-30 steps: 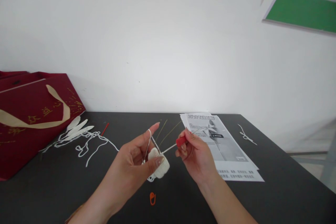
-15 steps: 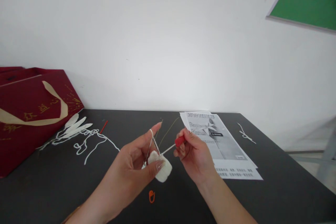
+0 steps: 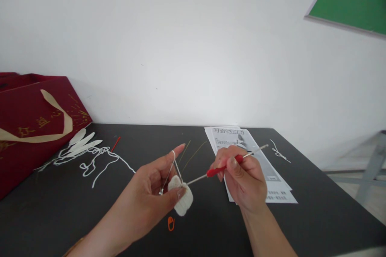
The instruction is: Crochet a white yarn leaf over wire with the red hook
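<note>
Between the thumb and fingers of my left hand (image 3: 150, 192) is a small white crochet piece (image 3: 183, 202). White yarn (image 3: 177, 168) loops over my raised left index finger and runs down to the piece, and thin wires stick up beside that finger. My right hand (image 3: 245, 182) grips the red handle of a double-ended crochet hook (image 3: 224, 166). One metal end of the hook reaches the top edge of the piece; the other points up to the right. On the table just below the piece lies an orange stitch marker (image 3: 171, 223).
A dark red gift bag (image 3: 36, 120) stands at the left. Beside it are white leaf-shaped pieces (image 3: 81, 144), loose white yarn (image 3: 99, 160) and a red needle-like stick (image 3: 116, 143). Printed sheets (image 3: 273, 188) lie behind my right hand, with a short knotted yarn (image 3: 280, 153) farther right.
My right hand has moved right and turned, so the handle and the hook's far end now show. The white piece has tilted slightly in my left hand. The whole view has shifted a little.
</note>
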`<state>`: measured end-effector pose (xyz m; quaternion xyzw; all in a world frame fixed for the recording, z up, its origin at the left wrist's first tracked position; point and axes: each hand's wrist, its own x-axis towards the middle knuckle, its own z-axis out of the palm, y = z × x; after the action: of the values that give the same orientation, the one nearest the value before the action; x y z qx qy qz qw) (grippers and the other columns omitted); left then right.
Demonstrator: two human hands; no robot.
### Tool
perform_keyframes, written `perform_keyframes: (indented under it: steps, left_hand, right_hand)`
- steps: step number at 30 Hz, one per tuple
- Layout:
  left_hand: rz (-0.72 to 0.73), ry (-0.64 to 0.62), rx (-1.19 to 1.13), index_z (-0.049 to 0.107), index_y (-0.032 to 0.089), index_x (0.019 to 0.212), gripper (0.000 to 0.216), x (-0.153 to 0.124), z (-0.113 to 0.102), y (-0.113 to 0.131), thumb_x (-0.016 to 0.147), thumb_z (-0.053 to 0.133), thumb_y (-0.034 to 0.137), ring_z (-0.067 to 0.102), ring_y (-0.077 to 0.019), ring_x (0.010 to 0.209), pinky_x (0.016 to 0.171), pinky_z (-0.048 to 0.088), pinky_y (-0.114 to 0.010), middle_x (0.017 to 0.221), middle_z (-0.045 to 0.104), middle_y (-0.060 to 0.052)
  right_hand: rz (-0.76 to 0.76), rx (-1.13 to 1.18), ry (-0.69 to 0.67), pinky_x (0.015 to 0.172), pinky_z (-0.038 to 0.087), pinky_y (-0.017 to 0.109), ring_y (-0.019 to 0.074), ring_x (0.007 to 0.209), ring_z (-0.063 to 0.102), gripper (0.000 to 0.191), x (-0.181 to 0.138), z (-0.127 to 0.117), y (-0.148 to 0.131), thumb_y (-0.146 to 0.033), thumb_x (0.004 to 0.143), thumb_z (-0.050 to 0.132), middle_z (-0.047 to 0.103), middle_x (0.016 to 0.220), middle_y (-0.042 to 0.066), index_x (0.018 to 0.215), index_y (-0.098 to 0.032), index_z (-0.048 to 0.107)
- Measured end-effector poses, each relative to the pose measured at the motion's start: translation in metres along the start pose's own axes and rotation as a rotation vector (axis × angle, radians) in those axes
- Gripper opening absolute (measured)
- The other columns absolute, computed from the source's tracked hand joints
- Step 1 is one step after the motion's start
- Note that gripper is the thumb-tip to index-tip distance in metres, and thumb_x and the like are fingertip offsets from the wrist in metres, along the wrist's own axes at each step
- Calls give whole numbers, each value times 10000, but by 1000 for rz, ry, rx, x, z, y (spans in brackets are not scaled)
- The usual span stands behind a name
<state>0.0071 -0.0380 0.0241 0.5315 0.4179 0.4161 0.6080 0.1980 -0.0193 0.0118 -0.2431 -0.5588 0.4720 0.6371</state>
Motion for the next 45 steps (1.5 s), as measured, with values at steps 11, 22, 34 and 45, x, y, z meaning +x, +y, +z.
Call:
perform_keyframes:
  steps: [11,22,34,45]
  left_hand:
    - [22,40,150,385,268,1397,715,2,-2,-7,732,645,245,464,-118,578,552,408,-240,650,478,51]
    - [139,279,360,412,178,1384,704,19,-2,-23,711,617,215,405,-116,536,538,375,-238,584,413,81]
    - [400,573,247,515,189,1302,557,16,10,-18,762,637,245,471,-115,624,709,422,-251,632,481,71]
    - [225,245,-537,526,274,1292,673,22,-3,-16,673,745,127,574,-82,680,701,452,-201,749,618,35]
  right_hand:
    - [-170,-344,-126,565,425,314,168,623,560,187,-13,-2,-13,-295,895,527,583,657,26,838,-203,679]
    - [-525,-814,-421,521,424,277,154,574,554,207,-13,14,-14,-96,815,552,659,697,40,994,-195,582]
    - [-640,-804,-338,630,547,300,179,752,635,437,-12,15,8,-22,789,549,701,880,99,1199,-172,530]
    - [-520,-574,-264,677,574,249,158,880,647,426,-10,14,12,32,805,506,681,1017,83,1140,-207,618]
